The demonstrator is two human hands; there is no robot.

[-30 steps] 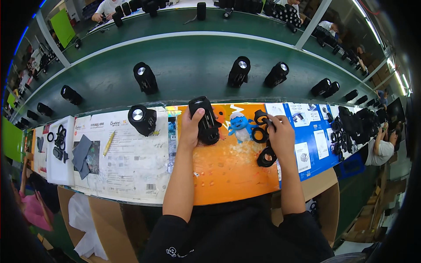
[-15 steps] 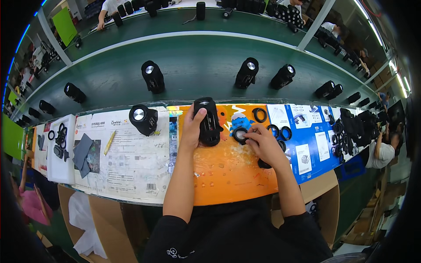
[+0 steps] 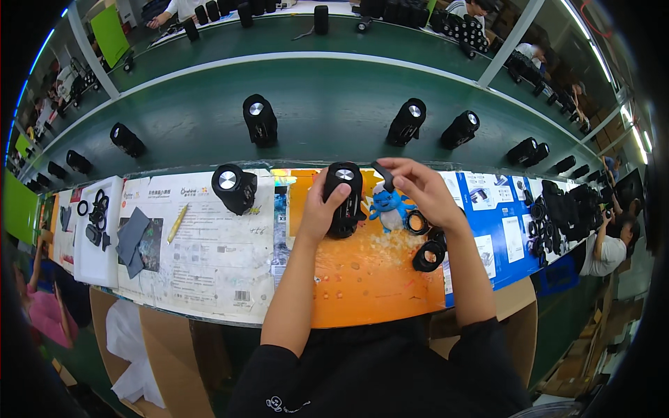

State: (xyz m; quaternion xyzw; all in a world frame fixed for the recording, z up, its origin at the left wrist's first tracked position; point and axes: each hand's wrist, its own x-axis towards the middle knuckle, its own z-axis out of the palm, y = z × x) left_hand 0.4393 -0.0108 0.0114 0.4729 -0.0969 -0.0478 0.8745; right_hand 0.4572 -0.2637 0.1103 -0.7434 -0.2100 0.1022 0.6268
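Note:
My left hand [image 3: 322,210] is wrapped round a black cylindrical speaker [image 3: 344,217], held upright over the orange mat, its silver round end facing up. Between the fingertips of my right hand [image 3: 422,187] is a black ring [image 3: 382,175], turned nearly edge-on, just right of the speaker's top. Below that hand, several loose black rings [image 3: 418,258] lie on the orange mat [image 3: 376,285], partly covered by my wrist. A second black speaker [image 3: 242,198] stands on the white printed sheet [image 3: 202,258] to the left.
Several black speakers [image 3: 260,129] stand along the green conveyor [image 3: 327,97] beyond the table. At left are a white foam tray [image 3: 104,272] with black rings, a grey cloth [image 3: 131,244] and a yellow pen [image 3: 178,224]. Black parts [image 3: 557,209] pile up at right. Other people work around.
My right hand has risen away from me, lifting the ring off the mat beside the speaker. The held speaker now shows its silver end. Speakers on the conveyor have shifted slightly right in view.

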